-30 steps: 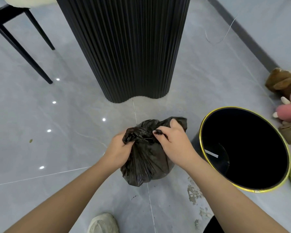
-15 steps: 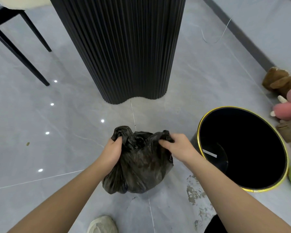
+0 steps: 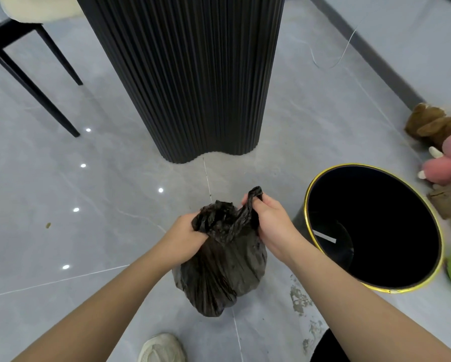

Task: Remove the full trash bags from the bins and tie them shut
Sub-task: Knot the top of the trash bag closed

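A ribbed black column [image 3: 193, 74] stands at twelve o'clock, a black-legged chair [image 3: 36, 10] at ten, plush toys [image 3: 428, 124] at two, a pale shoe [image 3: 161, 347] at six.

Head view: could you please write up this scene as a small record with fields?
bag: black, bulging, outside the bin, top gathered
left hand: grips the bag's bunched top
right hand: grips a twisted tail of the bag
bin: black, gold rim, right of bag, white strip inside
tie: cannot tell if finished
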Demonstrator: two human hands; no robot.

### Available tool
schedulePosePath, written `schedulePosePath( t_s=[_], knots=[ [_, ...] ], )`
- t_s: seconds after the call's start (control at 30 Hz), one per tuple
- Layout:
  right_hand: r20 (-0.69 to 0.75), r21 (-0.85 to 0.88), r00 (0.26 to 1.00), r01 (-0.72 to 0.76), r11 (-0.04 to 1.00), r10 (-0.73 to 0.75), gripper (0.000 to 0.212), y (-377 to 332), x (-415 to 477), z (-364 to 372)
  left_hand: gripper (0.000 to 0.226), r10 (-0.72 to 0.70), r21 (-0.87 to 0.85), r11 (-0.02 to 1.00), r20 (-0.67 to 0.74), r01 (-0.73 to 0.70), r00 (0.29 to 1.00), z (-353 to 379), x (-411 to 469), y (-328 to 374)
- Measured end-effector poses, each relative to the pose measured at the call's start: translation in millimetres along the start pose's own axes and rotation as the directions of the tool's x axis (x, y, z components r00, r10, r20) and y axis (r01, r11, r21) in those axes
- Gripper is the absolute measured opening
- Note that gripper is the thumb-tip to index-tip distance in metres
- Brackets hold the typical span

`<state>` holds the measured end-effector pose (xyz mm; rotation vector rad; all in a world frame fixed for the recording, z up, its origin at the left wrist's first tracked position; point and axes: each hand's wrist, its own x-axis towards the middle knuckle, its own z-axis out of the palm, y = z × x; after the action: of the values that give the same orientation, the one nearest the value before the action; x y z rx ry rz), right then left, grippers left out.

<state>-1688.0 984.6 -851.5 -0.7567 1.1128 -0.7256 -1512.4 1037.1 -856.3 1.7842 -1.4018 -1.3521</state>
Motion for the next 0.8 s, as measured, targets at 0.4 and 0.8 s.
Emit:
schedulePosePath(
  t_s=[0.4,0.8],
  knots=[
    [0.129,-0.007,0.983,-0.131,0.991,0.131,0.033,20,6,30,0.007,-0.11,0.42,0.906,0.344,-0.048,0.933,-49,18,72],
    [0.052,-0.151,0.995,-0.071,0.986,0.08,0.038,25,7,43,0.019,-0.195,0.055,0.98,0.153,0.189,0.969,-33,35,37]
  ],
)
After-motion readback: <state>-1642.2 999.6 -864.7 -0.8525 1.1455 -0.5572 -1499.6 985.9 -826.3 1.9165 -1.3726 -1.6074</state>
